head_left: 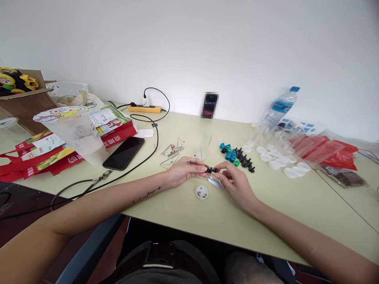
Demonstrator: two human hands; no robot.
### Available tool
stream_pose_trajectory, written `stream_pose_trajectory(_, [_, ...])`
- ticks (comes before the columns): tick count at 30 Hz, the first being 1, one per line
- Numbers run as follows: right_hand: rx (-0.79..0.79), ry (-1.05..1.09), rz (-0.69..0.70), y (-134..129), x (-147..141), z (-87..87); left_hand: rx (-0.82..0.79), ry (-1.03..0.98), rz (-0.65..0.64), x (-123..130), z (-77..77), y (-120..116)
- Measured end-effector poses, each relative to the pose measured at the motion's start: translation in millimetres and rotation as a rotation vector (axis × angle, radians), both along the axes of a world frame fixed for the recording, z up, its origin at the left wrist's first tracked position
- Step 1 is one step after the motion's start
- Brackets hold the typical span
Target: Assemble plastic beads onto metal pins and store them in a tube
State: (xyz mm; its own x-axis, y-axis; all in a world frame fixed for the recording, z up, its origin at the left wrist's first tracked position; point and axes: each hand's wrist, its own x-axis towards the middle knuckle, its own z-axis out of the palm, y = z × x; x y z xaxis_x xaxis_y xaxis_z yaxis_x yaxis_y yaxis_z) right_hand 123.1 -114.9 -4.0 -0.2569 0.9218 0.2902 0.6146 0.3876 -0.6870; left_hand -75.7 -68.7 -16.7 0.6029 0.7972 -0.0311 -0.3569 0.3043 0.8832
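Note:
A small black part (211, 170) is pinched between the fingertips of my left hand (187, 171) and my right hand (233, 182), above the table. Thin pale wire or thread shows at my left fingers. Just under the black part lies a ridged silver piece (215, 182). A round white cap (201, 192) with several tiny metal pieces sits nearer the front edge. Behind my right hand are several blue parts (230, 156), a green one (236, 163) and several black parts (244, 160). Bent metal wires (173, 152) lie behind my left hand.
A phone (123, 154), a plastic cup (85, 138), red packaging (117, 132) and a black cable (130, 170) are at the left. White discs (276, 156), clear tubes, a red bag (337, 152) and a water bottle (282, 106) stand or lie at the right.

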Motion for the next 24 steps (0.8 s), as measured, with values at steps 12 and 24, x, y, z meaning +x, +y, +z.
stream_pose_trajectory(12, [-0.007, -0.024, 0.019, -0.5, 0.1, 2.5, 0.004, 0.009, -0.017, 0.5, 2.6, -2.3])
stream_pose_trajectory(24, [-0.015, 0.008, 0.014, 0.2, 0.7, -0.6, 0.021, 0.023, -0.001, 0.3, 2.1, -1.9])
